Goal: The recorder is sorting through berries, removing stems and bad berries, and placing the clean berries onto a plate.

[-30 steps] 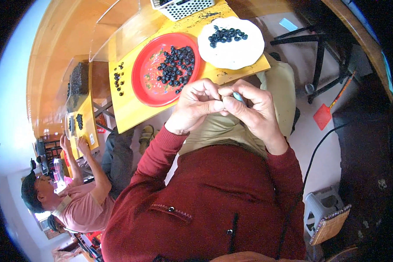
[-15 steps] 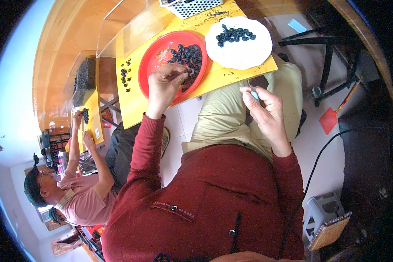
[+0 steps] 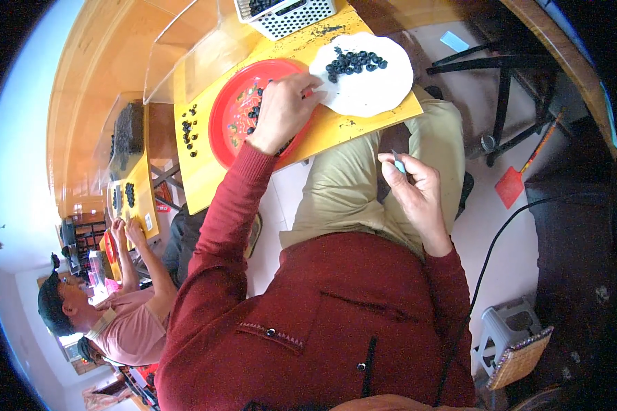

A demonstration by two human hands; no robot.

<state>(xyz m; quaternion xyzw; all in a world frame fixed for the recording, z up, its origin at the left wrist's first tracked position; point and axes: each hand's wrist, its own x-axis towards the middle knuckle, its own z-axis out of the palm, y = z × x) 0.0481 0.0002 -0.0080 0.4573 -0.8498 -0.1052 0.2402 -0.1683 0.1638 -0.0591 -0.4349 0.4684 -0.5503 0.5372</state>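
A red plate (image 3: pixel 221 113) with a printed pattern holds small, dark, round pieces (image 3: pixel 255 113), partly hidden by my left hand (image 3: pixel 284 113). That hand reaches across the plate's right side, fingertips close together beside the near left rim of a scalloped white plate (image 3: pixel 373 89). Anything between the fingertips is too small to make out. A cluster of the same dark pieces (image 3: pixel 353 61) lies on the upper part of the white plate. Over my lap, my right hand (image 3: pixel 418 188) is closed around a small knife (image 3: pixel 399 164) with a pale blue-green handle, its short blade pointing up.
More dark pieces (image 3: pixel 189 130) lie in a strip on the yellow board (image 3: pixel 199 181), left of the red plate. A perforated white basket (image 3: pixel 291 20) stands at the far edge near a clear panel (image 3: pixel 185 58). At left, another person (image 3: pixel 130 322) works at a second yellow board (image 3: pixel 144 198).
My left hand has moved right, from over the dark pieces toward the white plate. My right hand keeps hold of the knife. The view has shifted slightly, and the other person's hands have moved nearer their body.
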